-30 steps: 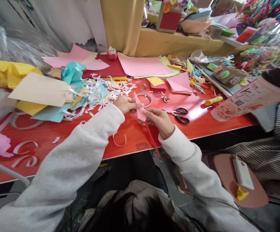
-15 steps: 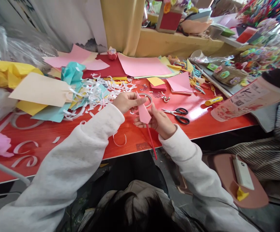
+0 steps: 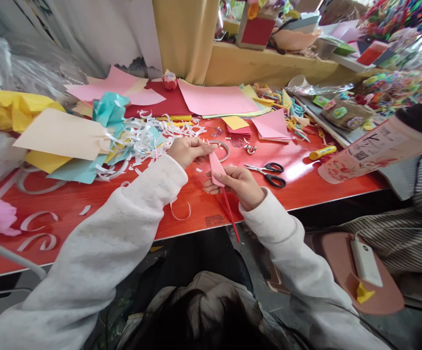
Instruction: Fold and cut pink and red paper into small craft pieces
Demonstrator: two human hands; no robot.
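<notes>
A folded pink paper piece (image 3: 216, 167) is held between both hands above the red table (image 3: 196, 211). My left hand (image 3: 189, 151) pinches its narrow upper tip. My right hand (image 3: 240, 183) grips the wider lower end, thumb on top and fingers underneath. A thin red stick (image 3: 230, 214) slants down from that lower end, past the table's front edge. Just behind the paper lies a roll of tape (image 3: 225, 149), partly covered. Black-handled scissors (image 3: 271, 174) rest to the right of my right hand.
Curled white paper strips (image 3: 148, 138) are heaped behind my left hand. Pink squares (image 3: 273, 124) and a yellow square (image 3: 232, 122) lie farther back. A yellow glue stick (image 3: 322, 152) and a large cup (image 3: 374, 146) are at the right. A striped sleeve shows beside the cup.
My right thumb has come down onto the pink paper's lower end. The paper looks narrower and slightly turned, and the red stick's lower end has shifted a little to the right.
</notes>
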